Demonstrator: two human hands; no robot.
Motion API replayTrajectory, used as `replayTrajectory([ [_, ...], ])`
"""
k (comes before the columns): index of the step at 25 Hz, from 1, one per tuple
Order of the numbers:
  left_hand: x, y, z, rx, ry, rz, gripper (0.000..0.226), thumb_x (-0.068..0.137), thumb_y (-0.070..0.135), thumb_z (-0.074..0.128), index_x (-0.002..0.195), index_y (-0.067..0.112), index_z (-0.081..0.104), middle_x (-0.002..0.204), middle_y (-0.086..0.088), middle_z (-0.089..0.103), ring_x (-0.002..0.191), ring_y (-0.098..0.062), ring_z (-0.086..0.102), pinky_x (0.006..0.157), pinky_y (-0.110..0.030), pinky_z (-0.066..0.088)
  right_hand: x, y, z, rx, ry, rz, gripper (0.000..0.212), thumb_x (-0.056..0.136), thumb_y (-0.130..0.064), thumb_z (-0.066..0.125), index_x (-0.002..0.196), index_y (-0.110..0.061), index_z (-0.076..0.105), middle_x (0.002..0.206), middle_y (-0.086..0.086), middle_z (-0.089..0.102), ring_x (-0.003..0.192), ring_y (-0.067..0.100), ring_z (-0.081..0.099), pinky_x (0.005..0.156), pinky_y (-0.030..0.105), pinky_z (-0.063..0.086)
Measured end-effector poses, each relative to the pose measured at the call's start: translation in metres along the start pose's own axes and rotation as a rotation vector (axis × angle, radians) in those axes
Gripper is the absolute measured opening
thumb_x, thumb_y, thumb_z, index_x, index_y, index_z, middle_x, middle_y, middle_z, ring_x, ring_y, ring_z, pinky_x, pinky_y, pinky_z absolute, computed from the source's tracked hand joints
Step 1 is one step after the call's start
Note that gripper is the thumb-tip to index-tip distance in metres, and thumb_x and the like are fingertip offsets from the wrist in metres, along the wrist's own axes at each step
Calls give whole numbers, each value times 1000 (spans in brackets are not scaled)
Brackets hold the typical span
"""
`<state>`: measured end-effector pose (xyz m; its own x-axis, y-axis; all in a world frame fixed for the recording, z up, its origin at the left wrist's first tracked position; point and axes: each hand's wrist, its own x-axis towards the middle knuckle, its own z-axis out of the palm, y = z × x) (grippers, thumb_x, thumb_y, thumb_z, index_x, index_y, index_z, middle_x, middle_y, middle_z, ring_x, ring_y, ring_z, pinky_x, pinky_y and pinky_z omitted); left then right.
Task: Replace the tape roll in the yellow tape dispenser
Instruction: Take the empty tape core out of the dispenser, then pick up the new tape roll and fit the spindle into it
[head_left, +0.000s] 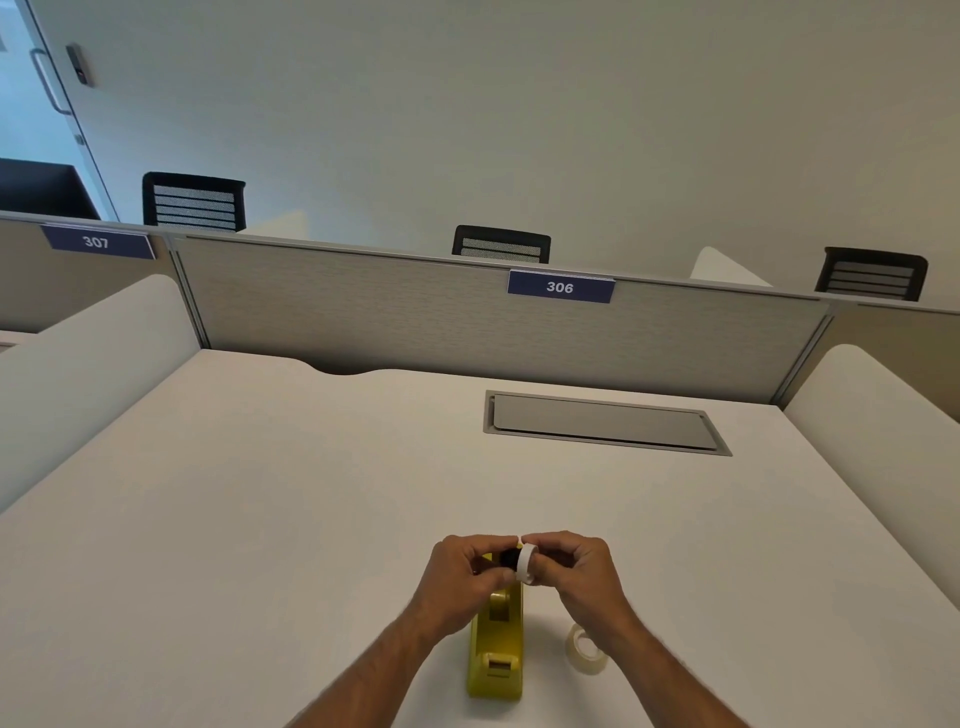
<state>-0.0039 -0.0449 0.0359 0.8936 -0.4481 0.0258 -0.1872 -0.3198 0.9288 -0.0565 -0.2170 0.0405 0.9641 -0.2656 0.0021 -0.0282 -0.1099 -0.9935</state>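
The white ring (525, 563), which looks like a spent tape core, is pinched in the fingertips of the right hand (569, 566), while the left hand (465, 569) grips a black hub (506, 558) that sits partly inside it; both are held up together directly above the far end of the yellow tape dispenser (496, 647), which stands on the worktop (260, 519) between the two forearms. The likely trouble here is the ring binding on the hub: if the hands pull at an angle and not straight apart, it could jam, or come free suddenly and let one piece drop onto the dispenser or roll off across the worktop. The small hub would be easy to lose. The clear tape roll (586, 650) lies flat just below the right wrist, near the dispenser, where a lowered forearm could knock it away. Counted: one dispenser, one white ring, one hub, one clear roll, two hands, both grasping.
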Motion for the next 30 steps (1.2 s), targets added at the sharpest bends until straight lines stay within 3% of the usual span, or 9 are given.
replayTrajectory([
  [5, 1, -3, -2, -3, 60, -26, 35, 79, 13, 80, 111, 27, 74, 109, 8, 74, 90, -8, 72, 88, -31, 60, 4, 6, -8, -126, 102, 26, 23, 84, 3, 73, 90, -18, 80, 88, 11, 75, 71, 22, 74, 58, 25, 62],
  [9, 2, -7, -4, -19, 72, -41, 35, 78, 14, 82, 110, 25, 74, 110, 7, 73, 90, -9, 72, 84, -25, 59, 7, 14, -25, -520, 248, 45, 13, 77, -11, 79, 74, -21, 74, 74, -4, 74, 66, 12, 70, 61, 31, 63],
  [14, 1, -8, -1, -47, 72, -54, 36, 76, 11, 82, 107, 28, 75, 108, 9, 73, 88, -5, 72, 85, -26, 60, 10, 21, -40, -897, 154, 187, 5, 78, -19, 72, 79, -20, 77, 79, -5, 76, 72, 11, 67, 65, 24, 54],
  [23, 2, -10, 0, -43, 67, -51, 35, 75, 11, 82, 104, 30, 76, 104, 13, 74, 85, 0, 72, 78, -17, 56, 10, 32, -46, -999, 117, 359, 10, 70, -14, 64, 71, -21, 71, 75, -1, 72, 70, 18, 68, 56, 22, 46],
  [25, 2, -10, 0, -41, 66, -48, 36, 75, 11, 82, 104, 30, 76, 103, 13, 74, 84, 0, 72, 76, -15, 56, 10, 34, -47, -987, 99, 370, 11, 71, -14, 63, 72, -23, 70, 80, 0, 73, 75, 18, 69, 59, 23, 49],
  [28, 2, -10, 0, -37, 66, -48, 36, 75, 11, 83, 102, 33, 75, 102, 13, 74, 83, 1, 71, 74, -13, 55, 9, 34, -48, -936, 110, 359, 20, 76, -23, 68, 95, -21, 70, 96, 1, 72, 90, 20, 68, 74, 27, 52],
  [30, 2, -10, 0, -38, 67, -47, 36, 75, 12, 83, 102, 35, 75, 102, 14, 74, 84, 0, 72, 76, -15, 55, 4, 32, -48, -908, 134, 338, 26, 73, -35, 70, 95, -23, 65, 93, -3, 71, 86, 18, 66, 76, 30, 54],
])
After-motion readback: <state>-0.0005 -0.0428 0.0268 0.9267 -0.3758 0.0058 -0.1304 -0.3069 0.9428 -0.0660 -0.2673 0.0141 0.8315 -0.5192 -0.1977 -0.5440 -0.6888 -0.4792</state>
